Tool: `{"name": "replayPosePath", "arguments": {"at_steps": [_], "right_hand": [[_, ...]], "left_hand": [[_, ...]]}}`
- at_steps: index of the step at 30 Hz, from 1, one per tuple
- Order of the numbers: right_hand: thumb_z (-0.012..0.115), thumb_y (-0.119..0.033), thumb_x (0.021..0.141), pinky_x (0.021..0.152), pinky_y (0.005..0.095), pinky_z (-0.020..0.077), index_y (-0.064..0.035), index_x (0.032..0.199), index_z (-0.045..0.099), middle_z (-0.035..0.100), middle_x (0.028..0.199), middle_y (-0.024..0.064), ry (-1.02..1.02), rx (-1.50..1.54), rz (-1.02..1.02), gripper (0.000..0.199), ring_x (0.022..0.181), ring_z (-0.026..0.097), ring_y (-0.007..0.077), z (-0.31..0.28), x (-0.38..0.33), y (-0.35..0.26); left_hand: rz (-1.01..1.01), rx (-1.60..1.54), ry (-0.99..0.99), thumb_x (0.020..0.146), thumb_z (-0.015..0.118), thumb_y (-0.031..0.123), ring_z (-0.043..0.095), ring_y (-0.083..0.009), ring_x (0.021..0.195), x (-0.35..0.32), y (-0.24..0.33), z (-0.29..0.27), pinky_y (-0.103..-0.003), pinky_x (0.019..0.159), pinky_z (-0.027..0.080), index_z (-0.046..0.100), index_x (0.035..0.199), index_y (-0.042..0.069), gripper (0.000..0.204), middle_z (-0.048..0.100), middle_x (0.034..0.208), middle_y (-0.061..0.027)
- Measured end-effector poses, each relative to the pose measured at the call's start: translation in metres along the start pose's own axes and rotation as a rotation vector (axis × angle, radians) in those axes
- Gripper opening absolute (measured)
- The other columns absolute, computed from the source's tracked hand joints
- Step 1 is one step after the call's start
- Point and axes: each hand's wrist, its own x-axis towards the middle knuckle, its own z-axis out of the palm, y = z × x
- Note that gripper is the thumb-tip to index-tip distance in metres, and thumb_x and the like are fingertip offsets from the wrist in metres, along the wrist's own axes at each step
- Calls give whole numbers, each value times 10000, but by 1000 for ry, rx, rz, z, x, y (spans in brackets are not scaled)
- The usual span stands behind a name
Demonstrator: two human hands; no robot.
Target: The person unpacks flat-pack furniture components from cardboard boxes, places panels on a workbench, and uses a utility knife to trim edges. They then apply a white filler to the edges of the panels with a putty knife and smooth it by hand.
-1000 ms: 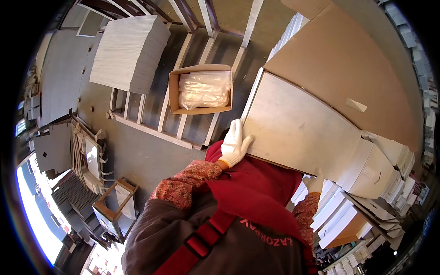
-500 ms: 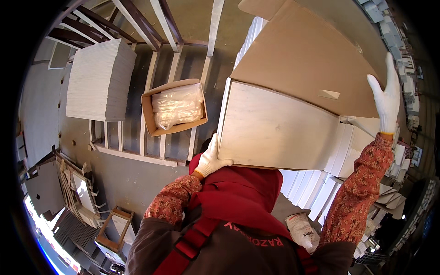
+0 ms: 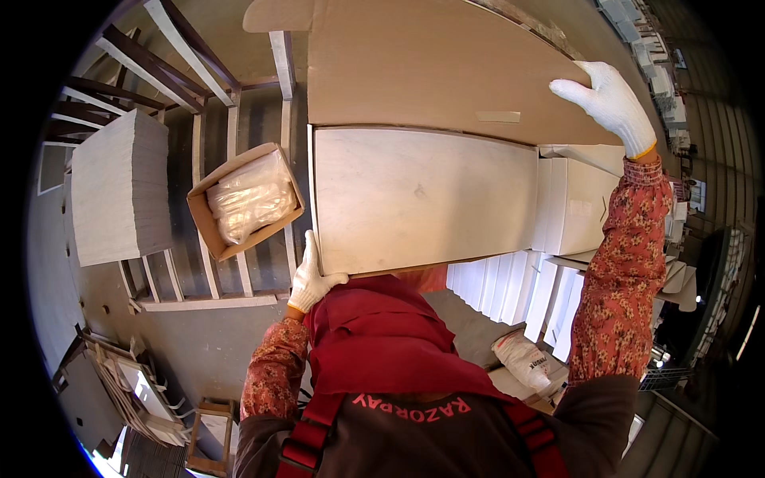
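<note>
A pale flat panel (image 3: 422,199) lies in an open cardboard carton in front of me. At the carton's near left corner is my left hand (image 3: 311,280), in a white glove. Its fingers stretch along the left side, and its thumb spreads along the near edge. A large brown cardboard flap (image 3: 398,68) rises from the carton's far side. My gloved right hand (image 3: 612,107) is at the flap's right corner, its thumb across the inner face and its fingers curled at the edge. White blocks (image 3: 562,207) sit beside the panel's right end.
Left of the carton, a small box (image 3: 299,209) of plastic-wrapped pieces rests on a slatted wooden frame (image 3: 199,303). Farther left stands a stack of white sheets (image 3: 119,191). White strips (image 3: 494,287) and a white sack (image 3: 522,358) lie to my near right.
The view has swung, so the carton appears farther left. My right hand has gone from outstretched beside the flap to curled at its corner. My left hand stays at the carton's near left corner.
</note>
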Motion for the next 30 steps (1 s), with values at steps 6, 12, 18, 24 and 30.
{"name": "replayPosePath", "arguments": {"at_steps": [6,12,18,24,30], "right_hand": [[643,-424,927,609,437,464,-11,918,693,613,707,202,-73,-307,-222,417,654,622,353,34,-96,-17],[748,-338,839,827,405,533,-240,1230,693,698,1158,49,351,-220,-447,406,1010,667,279,125,-224,-2],[767,-145,841,994,434,474,1,1331,612,630,1281,178,1219,53,293,535,1126,605,359,246,-346,125],[618,-280,997,588,289,519,-37,1204,643,683,851,68,661,1338,777,320,619,599,131,472,-382,197],[518,-321,1021,489,264,422,-45,1117,631,624,730,58,439,1357,827,313,583,563,110,460,-325,210]], "left_hand": [[40,21,171,659,921,358,659,-402,1129,-14,0,18,-410,915,547,94,1598,27,1294,610,1308,-292],[268,102,419,764,844,216,372,-364,1450,-16,-39,50,-396,1143,356,38,1617,50,1184,316,1600,-262],[394,887,614,789,789,381,344,-475,1428,-50,78,133,-606,1179,248,485,1480,137,793,423,1538,-204],[646,1014,323,820,760,349,411,-402,1394,6,143,227,-598,1166,288,541,1411,213,645,507,1473,-86],[682,996,210,808,761,336,435,-368,1363,23,168,250,-560,1153,319,548,1397,180,646,528,1454,-74]]}}
